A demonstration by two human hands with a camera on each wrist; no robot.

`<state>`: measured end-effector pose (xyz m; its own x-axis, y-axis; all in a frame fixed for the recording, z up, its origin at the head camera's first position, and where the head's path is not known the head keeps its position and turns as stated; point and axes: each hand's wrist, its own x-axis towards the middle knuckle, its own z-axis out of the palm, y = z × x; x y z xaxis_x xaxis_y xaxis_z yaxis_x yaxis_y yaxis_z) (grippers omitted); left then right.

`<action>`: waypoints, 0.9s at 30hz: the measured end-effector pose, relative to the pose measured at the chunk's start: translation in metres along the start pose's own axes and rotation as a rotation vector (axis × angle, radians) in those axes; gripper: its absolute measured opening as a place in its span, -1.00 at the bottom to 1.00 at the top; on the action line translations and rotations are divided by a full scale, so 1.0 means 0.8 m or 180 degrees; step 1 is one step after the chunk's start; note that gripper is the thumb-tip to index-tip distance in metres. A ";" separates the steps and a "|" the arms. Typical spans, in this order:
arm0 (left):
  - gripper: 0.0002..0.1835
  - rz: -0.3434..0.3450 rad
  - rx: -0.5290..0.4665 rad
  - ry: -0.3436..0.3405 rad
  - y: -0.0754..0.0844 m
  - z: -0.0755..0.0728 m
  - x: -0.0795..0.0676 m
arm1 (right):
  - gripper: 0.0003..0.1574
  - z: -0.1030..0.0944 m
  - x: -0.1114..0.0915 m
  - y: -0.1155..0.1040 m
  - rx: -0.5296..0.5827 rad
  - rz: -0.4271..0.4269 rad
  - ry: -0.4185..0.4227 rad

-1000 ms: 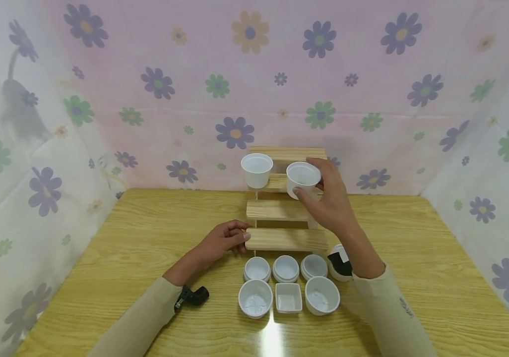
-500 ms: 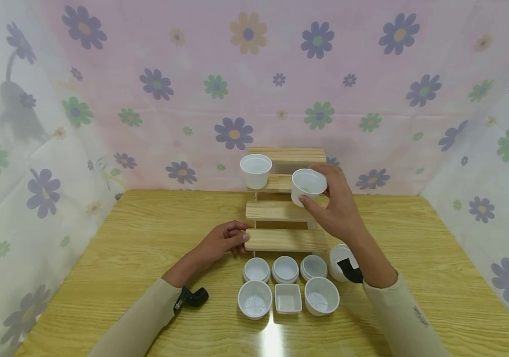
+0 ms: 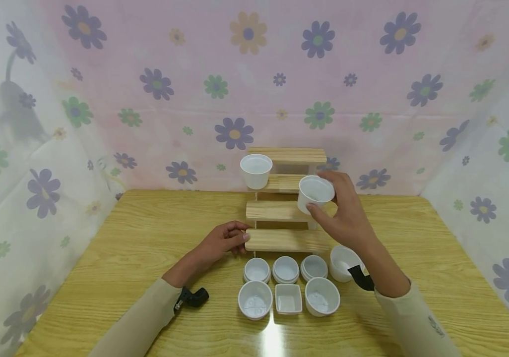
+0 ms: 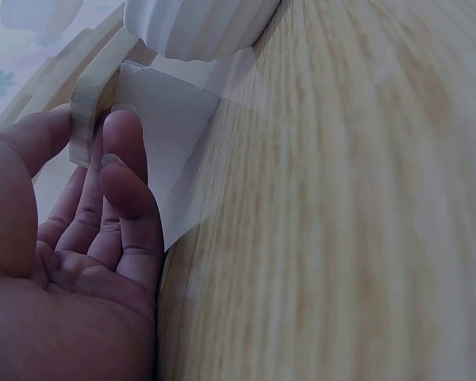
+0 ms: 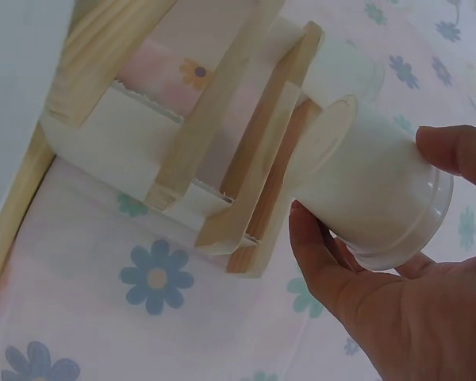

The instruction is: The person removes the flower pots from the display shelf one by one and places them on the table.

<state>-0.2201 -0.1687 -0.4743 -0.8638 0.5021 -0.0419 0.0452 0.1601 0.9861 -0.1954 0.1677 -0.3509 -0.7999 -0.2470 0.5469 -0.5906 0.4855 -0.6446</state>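
Note:
A stepped wooden display stand with several slats stands at the back of the table. My left hand grips the left end of its lowest slat; in the left wrist view the thumb and fingers lie on either side of that end. Held between thumb and fingers of my right hand is a white plastic cup, raised in front of the stand's right side. The right wrist view shows this cup apart from the slats. A similar white cup sits at the left on an upper slat.
In front of the stand are several small white pots, among them a round bowl, a square dish and another bowl. A larger white cup stands at their right, near my right wrist strap. Flowered cloth hangs behind.
My right hand has moved right and down, nearer to me, carrying the white cup away from the upper slats. The left hand has stayed on the lowest slat.

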 end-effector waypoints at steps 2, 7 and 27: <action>-0.57 -0.0002 0.0001 -0.0002 0.000 0.000 0.000 | -0.16 -0.001 -0.003 0.001 -0.0028 0.0007 -0.0016; -0.57 -0.0002 -0.0011 -0.0001 0.000 0.000 -0.001 | -0.17 -0.005 -0.010 0.004 -0.0115 0.0051 -0.0044; -0.56 -0.0021 -0.0022 -0.0006 0.000 0.000 -0.001 | -0.19 -0.021 -0.038 0.019 -0.0496 0.0025 -0.0130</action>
<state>-0.2195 -0.1692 -0.4742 -0.8630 0.5028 -0.0487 0.0360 0.1574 0.9869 -0.1785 0.1971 -0.3685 -0.8100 -0.2749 0.5180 -0.5631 0.6110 -0.5564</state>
